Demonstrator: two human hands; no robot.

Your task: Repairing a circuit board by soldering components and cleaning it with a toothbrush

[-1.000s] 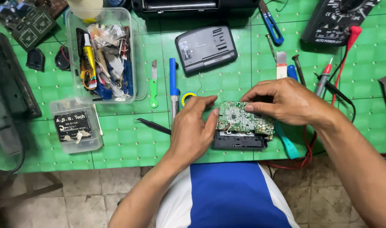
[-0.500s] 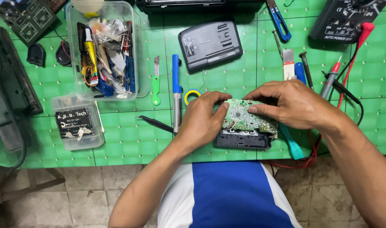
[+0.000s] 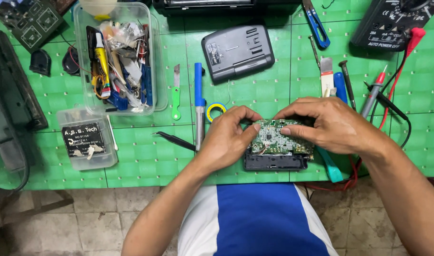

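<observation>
A green circuit board (image 3: 277, 137) sits on top of a black plastic housing (image 3: 275, 162) at the near edge of the green mat. My left hand (image 3: 226, 140) grips the board's left side with thumb and fingers curled over it. My right hand (image 3: 328, 124) holds the board's right side, its thumb pressed on the top face and fingers over the far edge. Both hands cover part of the board.
A grey battery cover (image 3: 237, 51) lies behind the board. A blue soldering iron (image 3: 198, 102), green knife (image 3: 175, 92), tape roll (image 3: 216, 110) and black tweezers (image 3: 174, 139) lie left. A clear parts bin (image 3: 117, 59), small screw box (image 3: 86, 138), multimeter (image 3: 390, 21) and red probe (image 3: 374, 90) surround.
The view has shifted slightly. My left fingers have closed further over the board's left edge; both hands stay on the board.
</observation>
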